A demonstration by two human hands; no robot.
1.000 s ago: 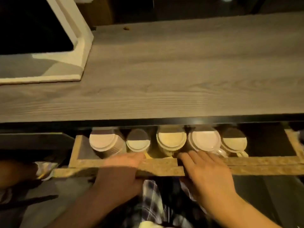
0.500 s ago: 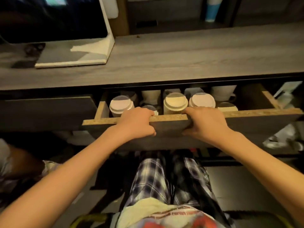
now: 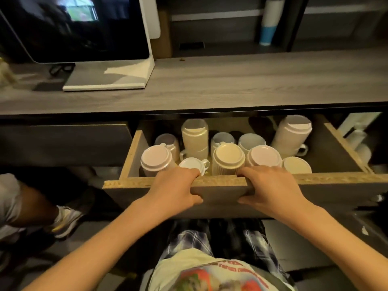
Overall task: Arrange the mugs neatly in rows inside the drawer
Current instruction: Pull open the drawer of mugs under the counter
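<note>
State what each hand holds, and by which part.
The left hand and the right hand both grip the drawer front by its top edge.

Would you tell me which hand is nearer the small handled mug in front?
Left. The left hand grips the drawer front just before the small mug; the right hand grips it beyond the ribbed mug.

A café or shop service counter is suggested. A large dark screen in a white frame on a slanted white stand (image 3: 84, 34), of the kind used as a till, is set on a long grey wood-grain table (image 3: 252, 80). Beneath it, a pulled-out chipboard drawer with a grey front (image 3: 336, 177) is packed with upturned white and cream mugs (image 3: 228, 155). Dark grey shelving (image 3: 220, 17) is seen behind.
</note>
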